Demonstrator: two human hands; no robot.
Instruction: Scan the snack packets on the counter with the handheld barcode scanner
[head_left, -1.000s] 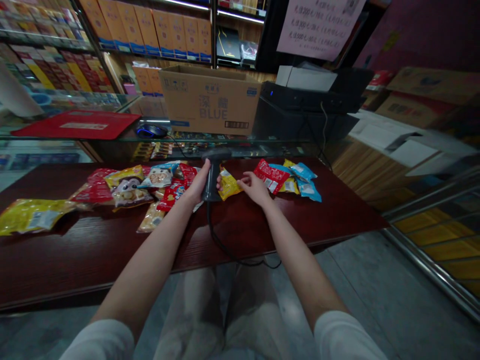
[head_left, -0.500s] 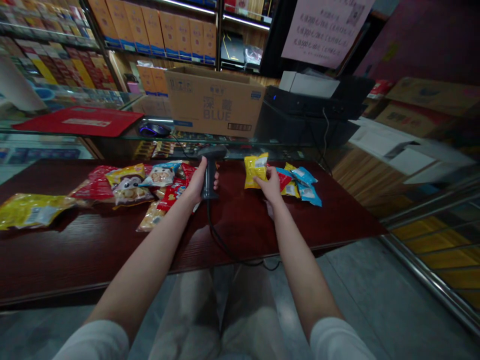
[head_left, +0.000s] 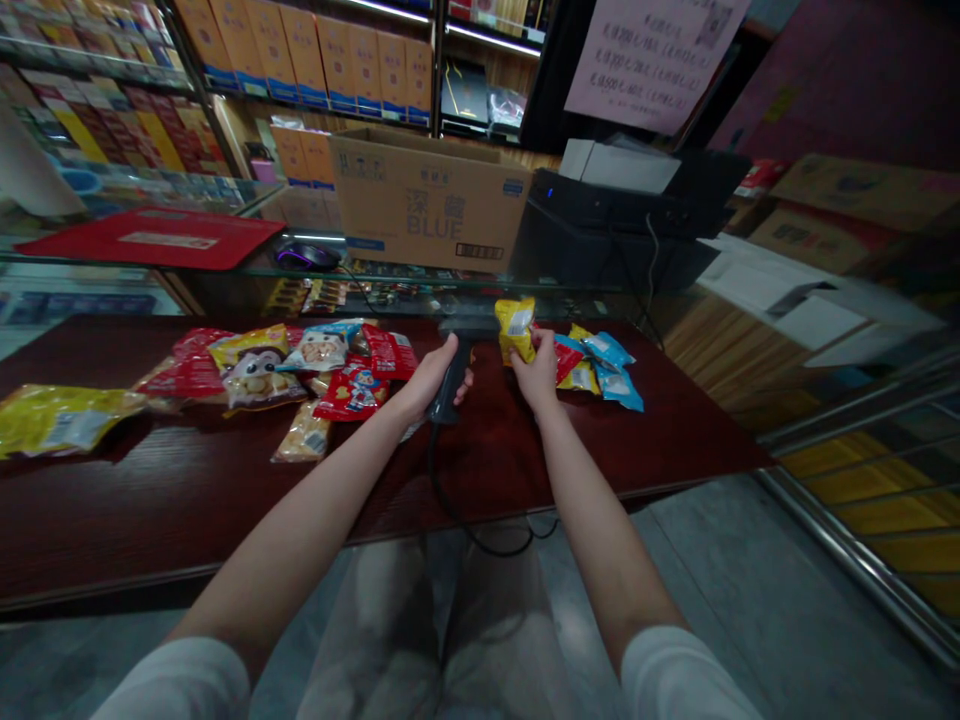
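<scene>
My left hand (head_left: 433, 382) is wrapped round the grip of a black corded barcode scanner (head_left: 451, 378), its blurred head pointing right. In my right hand (head_left: 537, 372) a small yellow snack bag (head_left: 516, 328) is pinched, its pale label showing. The scanner's head is close beside the bag. Behind the right hand lie blue snack packets (head_left: 613, 370), with red and yellow ones partly hidden. Left of the scanner sits a pile of bags: a red one with a cartoon figure (head_left: 354, 390), a brown-and-yellow one (head_left: 261, 372) and several others.
A yellow bag (head_left: 67, 418) lies at the left of the dark wooden table (head_left: 225, 500). Behind stand a cardboard box (head_left: 431, 205), a computer mouse (head_left: 307, 256), a red mat (head_left: 157, 238) and a black printer-like machine (head_left: 622, 215). The scanner's cable (head_left: 457, 515) hangs over the front edge.
My left hand has moved the scanner right, toward the yellow bag, and tilted it. The yellow bag has turned slightly in my right hand. More of the red bags shows.
</scene>
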